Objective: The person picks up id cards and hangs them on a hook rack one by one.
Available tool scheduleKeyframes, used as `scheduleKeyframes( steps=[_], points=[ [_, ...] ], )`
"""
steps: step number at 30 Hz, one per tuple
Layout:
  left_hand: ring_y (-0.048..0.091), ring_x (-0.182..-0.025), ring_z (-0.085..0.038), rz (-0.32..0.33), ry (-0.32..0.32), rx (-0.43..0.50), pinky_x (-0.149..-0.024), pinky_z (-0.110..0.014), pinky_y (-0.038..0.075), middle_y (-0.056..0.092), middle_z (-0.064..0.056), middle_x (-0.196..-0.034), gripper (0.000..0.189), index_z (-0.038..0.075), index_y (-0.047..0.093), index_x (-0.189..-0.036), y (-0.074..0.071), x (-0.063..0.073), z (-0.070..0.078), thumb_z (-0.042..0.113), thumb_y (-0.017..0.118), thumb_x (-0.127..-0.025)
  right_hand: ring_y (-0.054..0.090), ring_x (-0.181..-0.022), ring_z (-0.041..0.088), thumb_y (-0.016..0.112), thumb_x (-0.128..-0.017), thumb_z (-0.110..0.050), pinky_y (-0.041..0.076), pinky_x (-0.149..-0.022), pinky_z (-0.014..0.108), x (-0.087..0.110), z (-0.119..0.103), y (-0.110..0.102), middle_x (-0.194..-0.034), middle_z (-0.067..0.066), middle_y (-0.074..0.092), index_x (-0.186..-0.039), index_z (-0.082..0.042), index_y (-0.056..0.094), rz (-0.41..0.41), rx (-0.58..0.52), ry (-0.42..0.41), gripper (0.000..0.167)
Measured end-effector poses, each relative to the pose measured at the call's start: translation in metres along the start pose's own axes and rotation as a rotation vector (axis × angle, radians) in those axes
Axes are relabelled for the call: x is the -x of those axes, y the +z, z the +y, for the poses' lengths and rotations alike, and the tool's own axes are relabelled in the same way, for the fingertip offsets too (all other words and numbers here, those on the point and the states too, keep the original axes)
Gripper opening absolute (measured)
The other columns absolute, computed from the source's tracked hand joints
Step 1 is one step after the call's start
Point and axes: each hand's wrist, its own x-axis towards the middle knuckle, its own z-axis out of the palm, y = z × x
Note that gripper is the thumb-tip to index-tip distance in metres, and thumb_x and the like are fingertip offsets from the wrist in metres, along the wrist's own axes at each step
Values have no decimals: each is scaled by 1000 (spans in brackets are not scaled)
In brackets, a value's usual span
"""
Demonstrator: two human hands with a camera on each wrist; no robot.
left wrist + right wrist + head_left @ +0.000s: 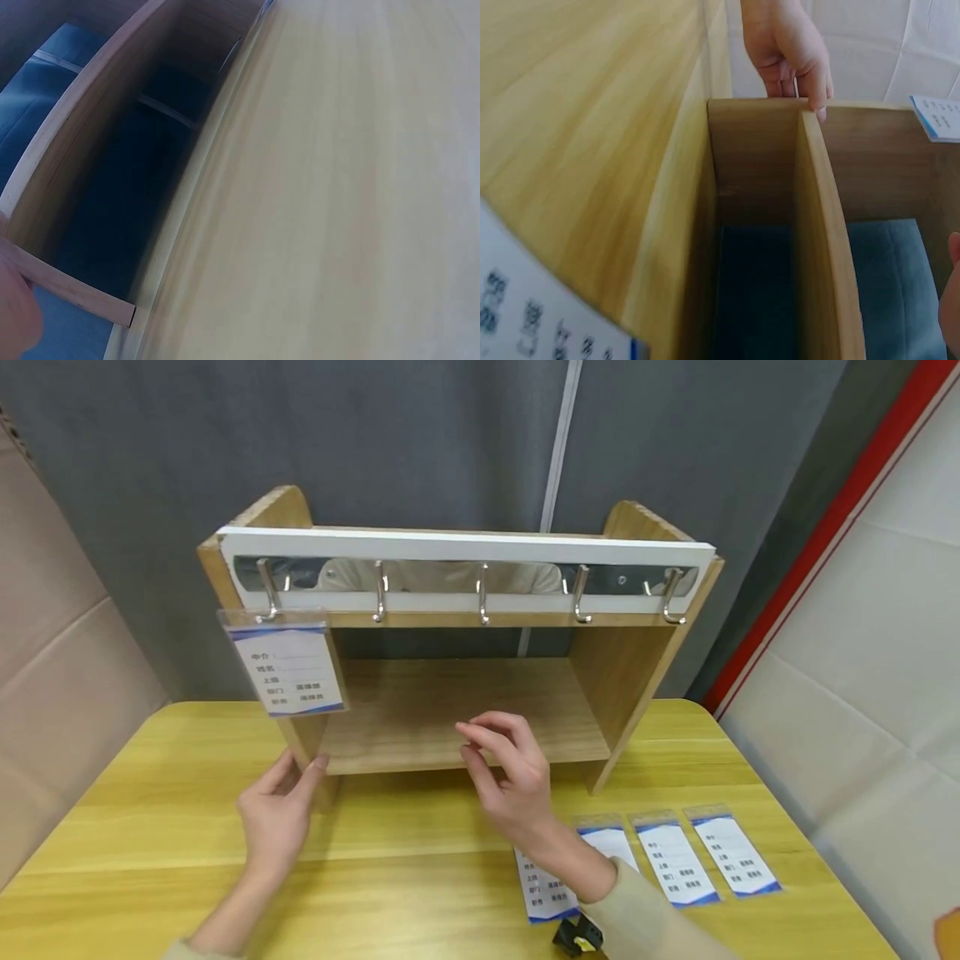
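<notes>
A wooden shelf unit (465,693) stands on the table, with a white hook rail (465,543) across its top front. My left hand (276,814) grips the lower part of its left side panel, thumb at the lower board's front edge; the right wrist view also shows this left hand (791,49). From the leftmost hook hangs a clear-sleeved name badge (288,672), above my left hand. My right hand (513,772) hovers before the lower board, fingers loosely bent, thumb and fingertips apart, holding nothing.
Several more name badges (675,864) lie on the yellow wood-grain table (405,893) at the right, one partly hidden by my right forearm. Four-sided panels aside, a grey curtain (420,443) hangs behind the shelf. White walls (870,677) flank the table.
</notes>
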Motion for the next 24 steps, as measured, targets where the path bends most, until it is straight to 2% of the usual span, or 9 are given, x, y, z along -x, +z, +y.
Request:
scheduleKeyframes(
  steps=[6,12,16,20,24],
  points=[
    [69,-95,6,4,-8,6,-84,-18,58,64,-22,-123,38,-1,66,-129,-1,0,0,-5,73,-92,65,-83,24,65,-98,3,61,-73,22,9,5,-8,-106,18,62,-114,5,70,-21,-23,51,17],
    [69,-95,6,4,-19,17,-85,-18,58,63,-22,-123,38,-2,65,-129,-1,0,1,-5,73,-92,65,-82,23,65,-99,1,61,-73,21,16,9,-17,-105,18,62,-113,7,70,-28,-55,76,16],
    [68,-95,6,3,-24,11,-85,-17,58,63,-23,-123,39,-3,65,-130,-1,0,2,-5,72,-92,64,-81,24,67,-94,8,61,-73,22,21,12,-23,-103,17,63,-113,6,70,-37,-60,90,20],
    [68,-95,7,1,-25,0,-85,-17,58,63,-22,-123,38,-3,64,-130,0,0,2,-5,72,-93,65,-82,24,68,-86,15,62,-75,21,30,14,-31,-103,17,63,-114,5,70,-64,-64,124,30],
    [68,-94,8,-4,-24,-6,-84,-17,58,63,-23,-124,39,-3,64,-131,1,0,3,-5,71,-93,65,-83,23,68,-88,13,61,-76,20,39,15,-40,-105,15,64,-115,6,69,-108,-57,173,28]
  ],
)
